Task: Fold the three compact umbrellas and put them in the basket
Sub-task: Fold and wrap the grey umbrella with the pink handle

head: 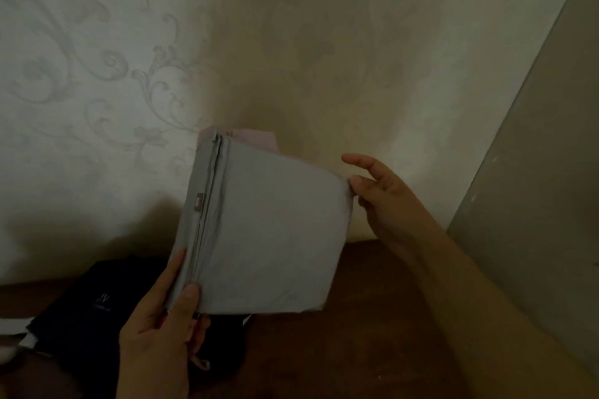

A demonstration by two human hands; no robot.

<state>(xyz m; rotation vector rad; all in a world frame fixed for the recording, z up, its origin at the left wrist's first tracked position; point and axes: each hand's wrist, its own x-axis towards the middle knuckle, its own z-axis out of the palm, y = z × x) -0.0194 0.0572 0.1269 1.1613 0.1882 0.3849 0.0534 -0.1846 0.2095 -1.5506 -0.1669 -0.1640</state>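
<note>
from the head view, your left hand (162, 330) grips the grey umbrella (265, 236) by its gathered ribs to steady it upright above the dark umbrella (94, 304), while your right hand (385, 197) pinches a panel's edge, likely to pleat it flat.

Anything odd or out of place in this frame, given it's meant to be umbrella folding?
Nothing damaged or spilled. The pale grey umbrella canopy is only half gathered: the left hand grips its bunched edge, the right hand pinches a loose panel. No basket is in view.
</note>
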